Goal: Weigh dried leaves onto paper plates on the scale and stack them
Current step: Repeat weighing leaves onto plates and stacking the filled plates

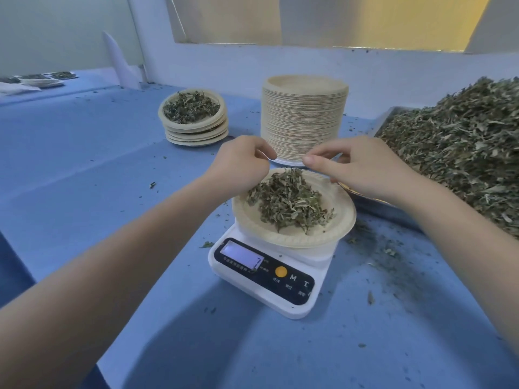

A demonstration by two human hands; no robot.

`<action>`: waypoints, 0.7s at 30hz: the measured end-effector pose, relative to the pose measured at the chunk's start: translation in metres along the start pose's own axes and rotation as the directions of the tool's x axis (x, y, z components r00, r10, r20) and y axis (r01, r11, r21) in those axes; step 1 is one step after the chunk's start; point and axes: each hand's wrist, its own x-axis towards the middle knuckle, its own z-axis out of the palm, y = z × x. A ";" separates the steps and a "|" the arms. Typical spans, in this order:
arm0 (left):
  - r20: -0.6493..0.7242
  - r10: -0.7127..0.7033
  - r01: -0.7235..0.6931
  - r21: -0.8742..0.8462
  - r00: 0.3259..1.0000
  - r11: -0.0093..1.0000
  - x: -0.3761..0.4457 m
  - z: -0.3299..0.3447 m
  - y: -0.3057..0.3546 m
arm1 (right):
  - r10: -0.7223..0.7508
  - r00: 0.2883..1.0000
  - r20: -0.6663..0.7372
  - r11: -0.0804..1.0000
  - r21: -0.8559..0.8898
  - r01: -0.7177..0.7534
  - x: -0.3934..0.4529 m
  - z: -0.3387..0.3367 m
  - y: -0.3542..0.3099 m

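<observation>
A white digital scale stands on the blue table, with a paper plate on its platform. A heap of dried leaves lies on that plate. My left hand hovers over the plate's far left rim, fingers curled downward, nothing visibly held. My right hand hovers over the far right rim with loosely curled fingers and nothing visible in them. A short stack of filled plates, leaves on top, sits at the back left. A tall stack of empty plates stands behind the scale.
A big pile of dried leaves in a metal tray fills the right side. Leaf crumbs are scattered on the blue table right of the scale. More plates lie far back left. A wall runs behind.
</observation>
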 end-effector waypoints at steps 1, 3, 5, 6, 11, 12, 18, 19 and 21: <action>-0.004 -0.002 0.002 0.005 1.000 1.000 0.000 0.000 -0.001 | 0.005 1.000 0.010 1.000 0.012 -0.005 -0.001 -0.001 0.001; -0.012 -0.009 0.009 0.015 1.000 1.000 0.000 -0.002 -0.004 | 0.040 0.994 0.103 0.999 0.026 -0.042 -0.004 -0.006 0.005; 0.004 -0.035 0.035 0.038 0.999 0.999 -0.001 -0.005 -0.009 | 0.113 0.944 0.309 0.994 -0.032 -0.109 -0.009 -0.012 0.012; 0.029 -0.064 0.062 0.060 0.998 0.996 -0.002 -0.006 -0.012 | 0.152 0.898 0.413 0.988 -0.090 -0.126 -0.012 -0.015 0.014; 0.162 -0.222 0.184 0.221 0.962 0.958 -0.012 -0.006 -0.020 | 0.169 0.800 0.576 0.978 -0.197 -0.065 -0.018 -0.017 0.017; 0.171 -0.221 0.184 0.211 0.960 0.960 -0.012 -0.004 -0.020 | 0.159 0.803 0.575 0.980 -0.188 -0.059 -0.018 -0.016 0.016; 0.026 -0.204 0.201 0.084 0.979 0.976 0.005 -0.031 -0.025 | 0.004 0.902 0.432 1.000 -0.028 0.009 0.006 -0.012 -0.006; -0.025 -0.205 0.206 0.055 0.979 0.977 0.009 -0.041 -0.029 | -0.027 0.910 0.413 1.000 0.013 0.024 0.016 -0.011 -0.013; -0.110 -0.221 0.226 0.031 0.969 0.974 0.017 -0.062 -0.039 | -0.060 0.912 0.405 0.997 0.059 0.040 0.039 -0.006 -0.027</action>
